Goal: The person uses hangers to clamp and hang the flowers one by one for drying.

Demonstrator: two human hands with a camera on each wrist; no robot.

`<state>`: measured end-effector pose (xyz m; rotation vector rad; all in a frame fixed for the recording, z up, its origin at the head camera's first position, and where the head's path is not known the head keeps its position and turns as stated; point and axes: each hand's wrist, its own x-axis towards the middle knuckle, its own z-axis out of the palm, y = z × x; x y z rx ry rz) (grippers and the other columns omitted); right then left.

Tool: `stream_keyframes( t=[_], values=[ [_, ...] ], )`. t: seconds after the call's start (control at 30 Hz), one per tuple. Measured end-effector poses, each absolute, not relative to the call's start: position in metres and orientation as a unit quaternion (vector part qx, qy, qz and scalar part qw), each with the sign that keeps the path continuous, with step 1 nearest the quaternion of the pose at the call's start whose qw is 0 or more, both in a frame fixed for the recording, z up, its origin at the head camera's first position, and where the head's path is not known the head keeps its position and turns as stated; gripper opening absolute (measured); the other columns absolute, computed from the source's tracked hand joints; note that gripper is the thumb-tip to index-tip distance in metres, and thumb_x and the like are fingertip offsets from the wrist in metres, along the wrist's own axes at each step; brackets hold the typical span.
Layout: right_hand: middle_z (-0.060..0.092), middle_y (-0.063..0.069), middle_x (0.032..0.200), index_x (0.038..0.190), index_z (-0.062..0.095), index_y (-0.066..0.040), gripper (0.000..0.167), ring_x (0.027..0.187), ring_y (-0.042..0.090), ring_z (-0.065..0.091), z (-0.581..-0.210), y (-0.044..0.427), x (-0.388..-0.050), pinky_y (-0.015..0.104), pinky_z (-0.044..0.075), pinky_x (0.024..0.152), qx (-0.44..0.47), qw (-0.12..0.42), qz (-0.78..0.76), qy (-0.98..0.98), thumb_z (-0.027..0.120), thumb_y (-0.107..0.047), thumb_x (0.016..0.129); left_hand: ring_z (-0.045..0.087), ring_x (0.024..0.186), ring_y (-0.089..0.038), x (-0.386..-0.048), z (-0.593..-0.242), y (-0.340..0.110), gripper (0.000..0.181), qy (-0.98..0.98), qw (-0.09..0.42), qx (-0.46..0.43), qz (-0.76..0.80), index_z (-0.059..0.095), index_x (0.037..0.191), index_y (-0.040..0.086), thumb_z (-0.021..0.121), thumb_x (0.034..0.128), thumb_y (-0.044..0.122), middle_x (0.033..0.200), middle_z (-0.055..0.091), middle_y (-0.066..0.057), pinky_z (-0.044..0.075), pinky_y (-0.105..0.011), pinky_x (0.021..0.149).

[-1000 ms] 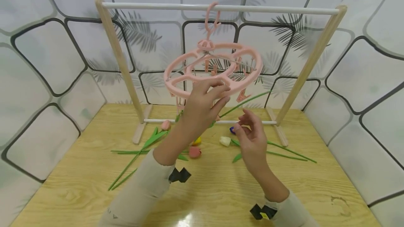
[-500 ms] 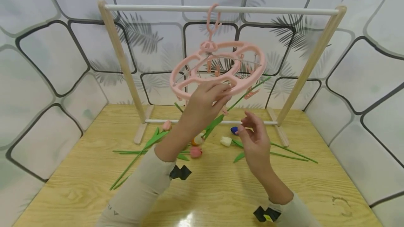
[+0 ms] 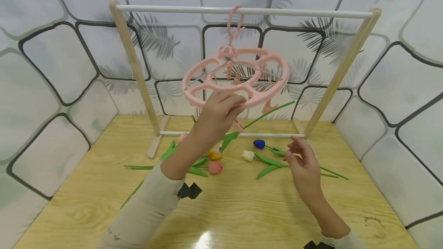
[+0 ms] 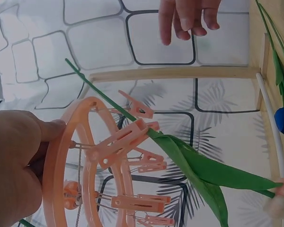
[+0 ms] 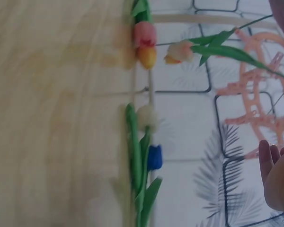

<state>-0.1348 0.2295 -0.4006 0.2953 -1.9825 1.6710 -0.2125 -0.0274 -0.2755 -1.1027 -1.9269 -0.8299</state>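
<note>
My left hand (image 3: 219, 112) grips the front rim of a round pink clip hanger (image 3: 263, 94), thumb and fingers around the ring. A pink clothespin (image 4: 120, 144) under the ring is clipped on an artificial tulip's green stem (image 3: 271, 113). The tulip hangs slanted, its leaves (image 4: 203, 168) spreading below the clip and its pale blossom (image 5: 181, 51) pointing down. My right hand (image 3: 306, 170) hovers above the stems at the right, fingers loosely bent, holding nothing. Below it lie a blue tulip (image 3: 259, 144) and a white tulip (image 3: 247, 155).
The hanger's hook (image 3: 235, 22) hangs over the white top bar (image 3: 297, 12) of a wooden rack (image 3: 333, 80). Other clothespins (image 4: 138, 203) dangle from the ring. At the left on the wooden table (image 3: 235, 210) lie pink (image 3: 215, 167) and yellow (image 3: 215, 156) tulips.
My right hand has moved right and lower, away from the hanger. The ring swayed right and came back left with my left hand, the clipped tulip swinging along.
</note>
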Motion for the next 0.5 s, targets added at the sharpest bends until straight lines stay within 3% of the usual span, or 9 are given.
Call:
stream_keyframes(
  t=[0.37, 0.5],
  values=[
    [0.054, -0.007, 0.117, 0.141, 0.054, -0.004, 0.041, 0.105, 0.002, 0.057, -0.424, 0.272, -0.136, 0.011, 0.053, 0.080, 0.094, 0.223, 0.520, -0.819, 0.060, -0.001, 0.100, 0.061, 0.104, -0.024, -0.213, -0.274, -0.054, 0.015, -0.766, 0.345, -0.428, -0.333, 0.074, 0.108, 0.003, 0.067, 0.0963, 0.010, 0.107, 0.072, -0.008, 0.050, -0.033, 0.092],
    [0.055, -0.003, 0.115, 0.138, 0.056, -0.002, 0.039, 0.103, 0.000, 0.056, -0.430, 0.284, -0.138, 0.010, 0.051, 0.081, 0.105, 0.206, 0.487, -0.842, 0.061, -0.002, 0.099, 0.061, 0.103, -0.024, -0.215, -0.274, -0.063, 0.015, -0.773, 0.339, -0.420, -0.333, 0.073, 0.108, 0.004, 0.066, 0.0961, 0.010, 0.107, 0.072, -0.008, 0.049, -0.033, 0.092]
  ],
)
